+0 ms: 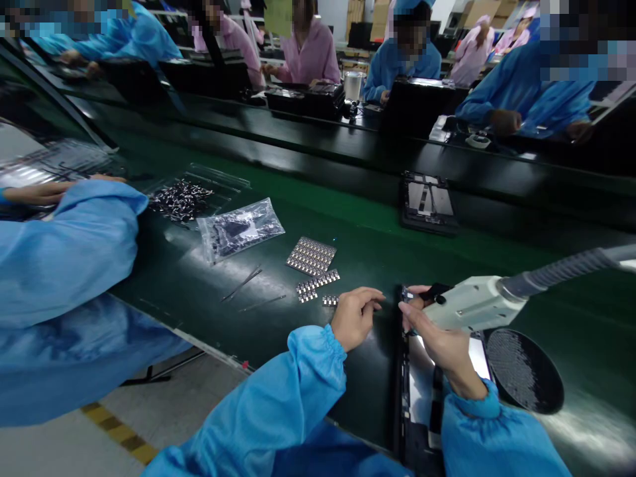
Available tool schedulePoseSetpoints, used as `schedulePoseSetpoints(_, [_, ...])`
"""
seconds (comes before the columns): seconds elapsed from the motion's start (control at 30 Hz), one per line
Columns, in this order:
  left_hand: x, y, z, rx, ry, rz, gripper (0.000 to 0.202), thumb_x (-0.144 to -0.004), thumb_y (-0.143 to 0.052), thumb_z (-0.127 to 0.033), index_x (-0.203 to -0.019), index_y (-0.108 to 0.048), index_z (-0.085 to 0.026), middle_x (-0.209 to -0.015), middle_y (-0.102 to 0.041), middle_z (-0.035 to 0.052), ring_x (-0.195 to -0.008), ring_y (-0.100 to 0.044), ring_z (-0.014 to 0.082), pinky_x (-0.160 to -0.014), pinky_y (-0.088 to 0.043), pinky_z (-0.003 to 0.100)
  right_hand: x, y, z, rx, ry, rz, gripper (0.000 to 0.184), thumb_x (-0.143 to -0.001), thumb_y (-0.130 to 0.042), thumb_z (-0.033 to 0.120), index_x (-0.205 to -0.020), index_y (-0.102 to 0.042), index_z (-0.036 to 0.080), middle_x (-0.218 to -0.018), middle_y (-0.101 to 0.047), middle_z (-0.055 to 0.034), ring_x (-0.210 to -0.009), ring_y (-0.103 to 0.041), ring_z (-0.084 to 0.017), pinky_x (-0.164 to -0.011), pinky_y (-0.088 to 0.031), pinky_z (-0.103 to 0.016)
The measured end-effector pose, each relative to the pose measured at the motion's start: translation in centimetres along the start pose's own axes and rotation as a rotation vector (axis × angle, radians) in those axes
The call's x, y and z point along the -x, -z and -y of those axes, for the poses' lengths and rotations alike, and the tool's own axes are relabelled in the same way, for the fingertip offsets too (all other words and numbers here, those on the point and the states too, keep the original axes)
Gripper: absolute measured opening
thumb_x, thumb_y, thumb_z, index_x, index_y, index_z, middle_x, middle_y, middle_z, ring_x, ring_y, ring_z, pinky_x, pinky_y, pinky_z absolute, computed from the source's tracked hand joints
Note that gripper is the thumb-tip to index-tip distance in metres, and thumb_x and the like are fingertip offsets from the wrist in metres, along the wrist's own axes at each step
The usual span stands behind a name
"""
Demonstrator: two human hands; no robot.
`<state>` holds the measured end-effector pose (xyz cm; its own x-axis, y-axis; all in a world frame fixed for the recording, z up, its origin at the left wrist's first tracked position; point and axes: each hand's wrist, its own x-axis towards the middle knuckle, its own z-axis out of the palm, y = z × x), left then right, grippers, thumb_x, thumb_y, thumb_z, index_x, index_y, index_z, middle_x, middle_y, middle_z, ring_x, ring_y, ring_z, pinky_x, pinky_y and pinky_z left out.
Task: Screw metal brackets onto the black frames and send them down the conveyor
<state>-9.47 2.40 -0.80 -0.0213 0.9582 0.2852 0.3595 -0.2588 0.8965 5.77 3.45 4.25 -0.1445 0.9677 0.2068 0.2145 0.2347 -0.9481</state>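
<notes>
My left hand [354, 319] is over the green table, left of a black tablet-like housing [420, 391] with silver plates inside. Its fingers are loosely bent, index finger reaching toward the housing, and nothing shows in them. At the far end of the housing, my right hand [444, 344] has thumb and fingers closed at the edge; whatever lies between them is too small to make out. Just beyond my left hand are short strips of small metallic parts [318, 285] and a larger sheet of such parts [311, 256].
A pale lamp-like head [470, 303] on a grey flexible arm overhangs my right hand. Right of the housing sits a round black dish [551, 391] of tiny pieces. Tweezers [243, 283], a clear bag [242, 228], a black-and-silver parts pile [181, 199], another housing [428, 202] and a co-worker's sleeve [64, 252] surround.
</notes>
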Motion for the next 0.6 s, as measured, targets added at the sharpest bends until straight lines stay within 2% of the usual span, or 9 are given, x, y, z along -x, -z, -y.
schedulePoseSetpoints(0.13, [0.5, 0.9, -0.8, -0.05, -0.08, -0.005, 0.03, -0.083, -0.046, -0.003, -0.092, -0.071, -0.015, -0.098, -0.074, 0.0068, -0.089, -0.07, 0.0165, -0.084, -0.056, 0.029, 0.0, 0.1, 0.5, -0.032, 0.027, -0.009, 0.02, -0.081, -0.067, 0.03, -0.096, -0.056, 0.02, -0.052, -0.057, 0.0071, -0.047, -0.057, -0.013, -0.061, -0.051, -0.032])
schedulePoseSetpoints(0.23, [3.2, 0.8, -2.7, -0.138, -0.181, 0.048, 0.026, -0.086, -0.048, -0.007, -0.098, -0.069, -0.016, -0.104, -0.073, 0.0066, -0.098, -0.068, 0.0168, -0.091, -0.054, 0.029, 0.2, 0.8, 2.3, -0.095, 0.045, -0.071, 0.026, -0.081, -0.069, 0.027, -0.103, -0.056, 0.021, -0.054, -0.057, 0.008, -0.046, -0.056, -0.013, -0.054, -0.049, -0.029])
schedulePoseSetpoints(0.3, [6.2, -0.6, -3.7, -0.223, -0.342, 0.179, 0.021, -0.09, -0.051, -0.014, -0.103, -0.067, -0.016, -0.105, -0.073, 0.0061, -0.099, -0.067, 0.0163, -0.091, -0.053, 0.028, 0.5, 1.5, 3.4, -0.14, 0.086, -0.126, 0.028, -0.082, -0.069, 0.024, -0.107, -0.055, 0.023, -0.054, -0.055, 0.0087, -0.046, -0.056, -0.012, -0.052, -0.048, -0.028])
schedulePoseSetpoints(0.37, [9.5, -2.8, -3.7, -0.343, -0.579, 0.337, 0.017, -0.092, -0.055, -0.023, -0.104, -0.065, -0.018, -0.105, -0.073, 0.0035, -0.104, -0.066, 0.0171, -0.093, -0.051, 0.029, 0.8, 2.6, 4.0, -0.161, 0.118, -0.169, 0.029, -0.083, -0.068, 0.024, -0.108, -0.054, 0.023, -0.054, -0.054, 0.0088, -0.046, -0.055, -0.013, -0.053, -0.047, -0.029])
schedulePoseSetpoints(0.43, [11.7, -4.7, -2.5, -0.466, -0.798, 0.369, 0.013, -0.092, -0.058, -0.028, -0.103, -0.064, -0.024, -0.104, -0.073, -0.0022, -0.107, -0.064, 0.0172, -0.095, -0.049, 0.032, 1.2, 3.7, 4.1, -0.136, 0.103, -0.21, 0.028, -0.083, -0.069, 0.026, -0.107, -0.055, 0.023, -0.054, -0.054, 0.0079, -0.047, -0.055, -0.014, -0.053, -0.048, -0.029])
schedulePoseSetpoints(0.5, [11.7, -4.9, -0.9, -0.562, -0.904, 0.393, 0.01, -0.092, -0.058, -0.028, -0.099, -0.064, -0.024, -0.107, -0.073, -0.004, -0.109, -0.064, 0.0179, -0.099, -0.047, 0.035, 1.6, 4.7, 3.6, -0.086, 0.056, -0.222, 0.027, -0.082, -0.069, 0.03, -0.104, -0.055, 0.022, -0.054, -0.055, 0.0066, -0.047, -0.056, -0.014, -0.053, -0.048, -0.028])
schedulePoseSetpoints(0.57, [9.2, -2.8, 0.3, -0.637, -0.924, 0.459, 0.017, -0.093, -0.054, -0.03, -0.103, -0.064, -0.021, -0.116, -0.07, -0.0009, -0.116, -0.059, 0.0217, -0.104, -0.042, 0.041, 2.1, 5.5, 2.9, -0.066, 0.018, -0.21, 0.029, -0.081, -0.07, 0.033, -0.103, -0.055, 0.021, -0.054, -0.056, 0.0057, -0.047, -0.055, -0.014, -0.05, -0.046, -0.027])
schedulePoseSetpoints(0.6, [7.2, -1.2, 0.6, -0.677, -0.918, 0.538, 0.026, -0.095, -0.05, -0.035, -0.11, -0.063, -0.018, -0.124, -0.066, 0.0028, -0.123, -0.054, 0.0238, -0.107, -0.039, 0.043, 2.3, 5.6, 2.6, -0.079, -0.003, -0.202, 0.03, -0.081, -0.069, 0.035, -0.103, -0.056, 0.02, -0.054, -0.055, 0.0054, -0.046, -0.054, -0.014, -0.049, -0.045, -0.026])
